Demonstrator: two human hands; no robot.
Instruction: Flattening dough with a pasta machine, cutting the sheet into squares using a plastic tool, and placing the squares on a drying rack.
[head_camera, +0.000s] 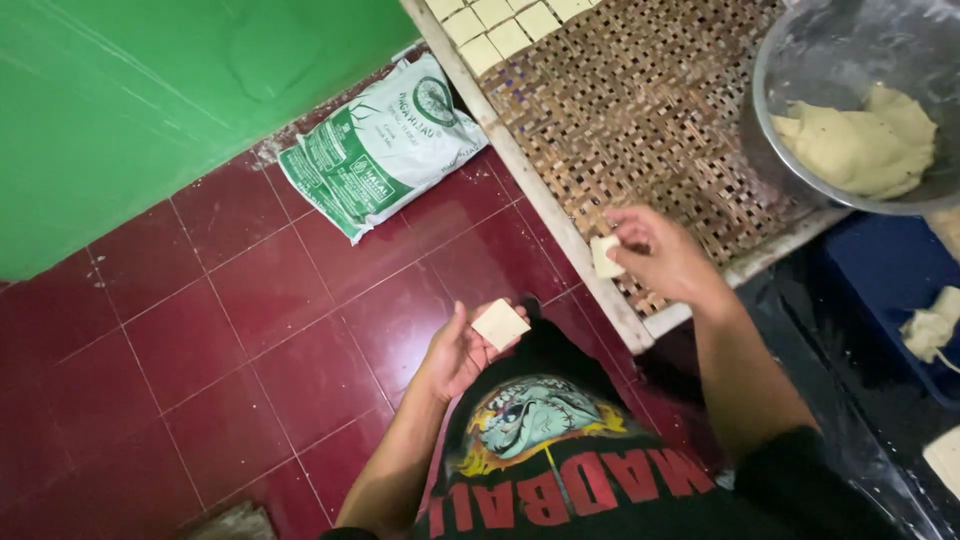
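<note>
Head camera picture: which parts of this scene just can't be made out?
- Metal bowl: cut off by the top and right edges; its dough only partly seen.
- Woven tray: far end beyond the top edge.
- Right hand: its pale square half hidden by fingers.
- White sack: print too small.

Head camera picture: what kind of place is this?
Probably a small home food workshop. A woven drying tray holds rows of pale dough squares, a metal bowl holds dough, and each hand, left hand and right hand, holds a square.

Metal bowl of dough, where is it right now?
Head view, top right: the metal bowl rests on the woven tray, beyond the right hand.
</note>
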